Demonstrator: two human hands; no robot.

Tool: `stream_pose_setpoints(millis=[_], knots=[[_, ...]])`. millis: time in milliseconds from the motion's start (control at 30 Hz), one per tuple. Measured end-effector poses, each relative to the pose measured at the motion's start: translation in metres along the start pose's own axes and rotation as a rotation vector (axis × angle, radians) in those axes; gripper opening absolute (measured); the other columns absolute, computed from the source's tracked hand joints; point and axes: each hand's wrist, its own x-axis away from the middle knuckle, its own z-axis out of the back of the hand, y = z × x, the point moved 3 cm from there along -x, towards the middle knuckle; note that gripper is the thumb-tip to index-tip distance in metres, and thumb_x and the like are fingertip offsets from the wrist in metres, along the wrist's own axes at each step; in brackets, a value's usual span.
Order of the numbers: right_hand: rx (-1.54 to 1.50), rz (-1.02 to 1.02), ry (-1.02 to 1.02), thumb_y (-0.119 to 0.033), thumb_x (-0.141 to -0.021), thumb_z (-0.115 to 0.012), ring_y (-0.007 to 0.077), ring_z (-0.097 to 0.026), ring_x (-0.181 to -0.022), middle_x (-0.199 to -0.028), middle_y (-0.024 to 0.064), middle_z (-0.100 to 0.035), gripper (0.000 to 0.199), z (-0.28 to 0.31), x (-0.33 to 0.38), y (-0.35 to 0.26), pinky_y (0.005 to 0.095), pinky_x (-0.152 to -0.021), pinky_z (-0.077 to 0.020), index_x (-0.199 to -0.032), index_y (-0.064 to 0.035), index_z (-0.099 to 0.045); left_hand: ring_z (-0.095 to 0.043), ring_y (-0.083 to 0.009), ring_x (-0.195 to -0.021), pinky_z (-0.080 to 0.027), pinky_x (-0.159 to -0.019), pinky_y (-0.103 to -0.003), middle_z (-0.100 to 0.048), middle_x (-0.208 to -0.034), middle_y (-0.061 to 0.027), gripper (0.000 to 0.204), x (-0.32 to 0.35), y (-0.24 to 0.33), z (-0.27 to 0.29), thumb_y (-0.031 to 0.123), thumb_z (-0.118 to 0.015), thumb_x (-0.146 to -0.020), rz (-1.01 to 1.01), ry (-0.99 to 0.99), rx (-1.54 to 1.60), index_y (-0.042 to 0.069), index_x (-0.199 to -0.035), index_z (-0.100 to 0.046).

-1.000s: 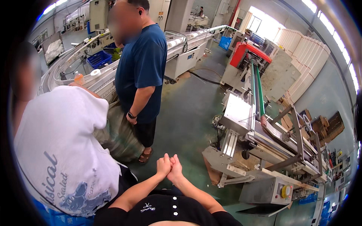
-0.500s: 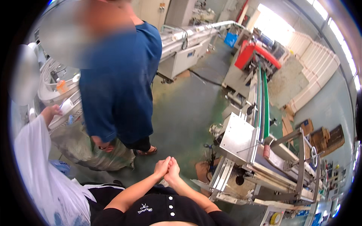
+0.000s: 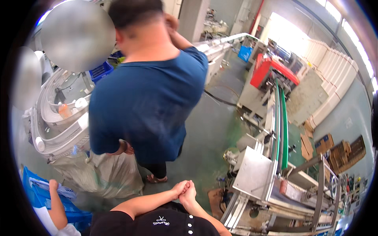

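In front of my black shirt, my left hand [image 3: 180,188] and my right hand [image 3: 189,192] are clasped together, fingers closed against each other. Nothing shows between them. Straight ahead stands a person in a blue shirt [image 3: 145,102], back turned, with one hand [image 3: 126,148] hanging low and the other arm raised near the head. At the lower left another person's forearm [image 3: 57,206] reaches beside a blue printed bag [image 3: 75,212].
A curved white conveyor [image 3: 59,135] carrying white rolls runs along the left, above a large translucent sack [image 3: 106,177]. On the right a machine line with a green-edged conveyor [image 3: 284,133] leads to a red-covered machine [image 3: 277,70]. Cardboard [image 3: 346,153] leans by the wall.
The person in blue has shifted right and straightened, raising one arm. The white-sleeved person has moved lower in view, exposing the blue bag. My hands stay clasped as the view turns slightly left.
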Motion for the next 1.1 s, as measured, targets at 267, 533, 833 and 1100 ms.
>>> stream_pose_setpoints(millis=[267, 533, 833, 1100], knots=[[0.188, 0.061, -0.090, -0.027, -0.097, -0.050, 0.0096, -0.041, -0.062, -0.064, -0.0041, -0.043, 0.031, -0.040, -0.046, 0.036, 0.0276, -0.059, -0.0375, -0.068, -0.0174, -0.043, -0.064, -0.0185, -0.073, -0.048, -0.063, -0.036, -0.068, -0.077, -0.0087, 0.042, -0.049, 0.009, 0.059, 0.042, -0.055, -0.085, -0.053, 0.276, -0.032, 0.003, -0.076, -0.068], [0.318, -0.109, -0.142, -0.028, -0.096, -0.050, 0.0107, -0.047, -0.059, -0.062, -0.0031, -0.046, 0.032, -0.095, -0.073, 0.070, 0.0275, -0.055, -0.0393, -0.066, -0.0170, -0.044, -0.055, -0.0155, -0.056, -0.043, -0.051, -0.030, -0.058, -0.063, -0.0037, 0.028, -0.030, 0.071, 0.109, 0.027, -0.051, -0.088, -0.032, 0.206, 0.340, 0.009, -0.067, -0.057], [0.197, -0.033, 0.045, -0.024, -0.093, -0.055, 0.0112, -0.051, -0.069, -0.070, -0.0019, -0.053, 0.026, -0.137, -0.131, 0.012, 0.0298, -0.064, -0.0426, -0.070, -0.0117, -0.053, -0.051, -0.0134, -0.058, -0.040, -0.052, -0.033, -0.056, -0.063, -0.0027, 0.027, -0.132, 0.094, 0.083, 0.025, -0.050, -0.088, -0.045, 0.235, 0.157, 0.008, -0.067, -0.057], [0.150, 0.086, -0.049, -0.022, -0.093, -0.054, 0.0099, -0.039, -0.058, -0.061, -0.0037, -0.041, 0.033, -0.251, -0.245, -0.119, 0.0294, -0.056, -0.0340, -0.062, -0.0139, -0.044, -0.056, -0.0180, -0.069, -0.044, -0.062, -0.038, -0.060, -0.072, -0.0035, 0.034, -0.242, 0.271, 0.002, 0.033, -0.048, -0.092, -0.388, 0.216, -0.274, 0.006, -0.077, -0.060]])
